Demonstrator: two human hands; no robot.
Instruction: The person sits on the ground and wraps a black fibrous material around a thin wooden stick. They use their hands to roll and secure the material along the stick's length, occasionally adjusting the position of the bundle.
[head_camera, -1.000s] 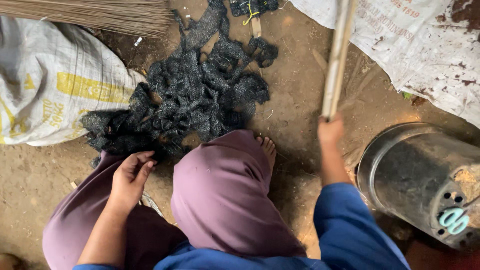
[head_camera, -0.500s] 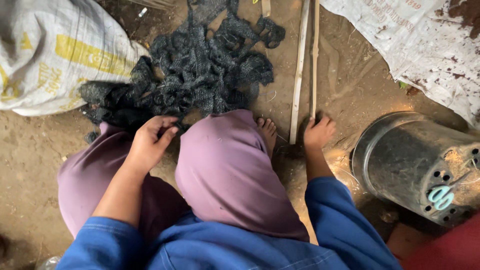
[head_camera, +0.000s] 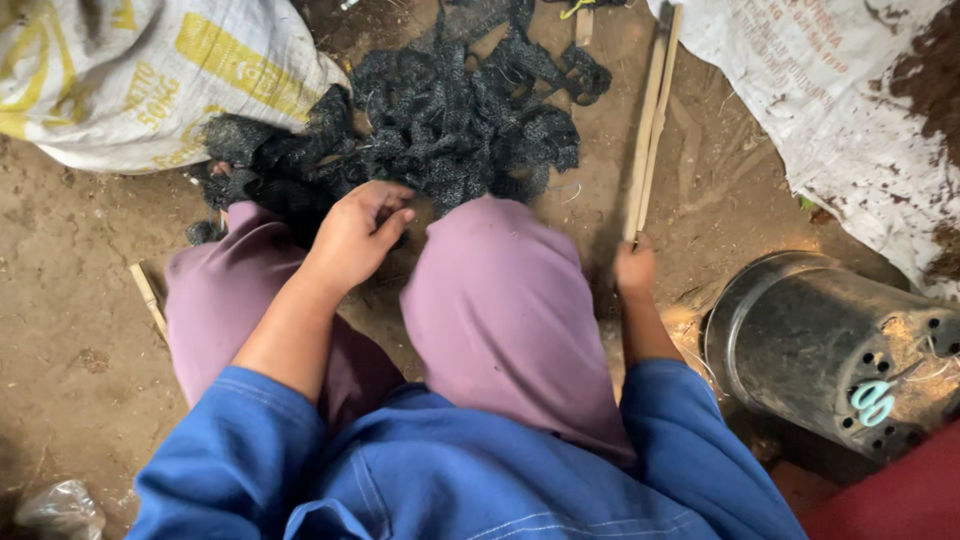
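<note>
I sit on the dirt floor in mauve trousers and a blue top. My left hand (head_camera: 358, 232) reaches between my knees into a pile of black mesh strips (head_camera: 440, 130), its fingers curled on a strip at the pile's near edge. My right hand (head_camera: 634, 268) rests beside my right knee, closed around the near ends of two thin bamboo sticks (head_camera: 650, 120) that lie on the ground and point away from me.
A white and yellow woven sack (head_camera: 130, 75) lies at the far left. A white sack sheet with soil on it (head_camera: 850, 110) covers the far right. A black plastic pot (head_camera: 830, 350) lies on its side at my right. A short stick (head_camera: 148, 295) lies by my left leg.
The sticks went from held upright to lying on the ground with my right hand lowered beside my knee. My left hand moved forward from my left knee into the mesh pile.
</note>
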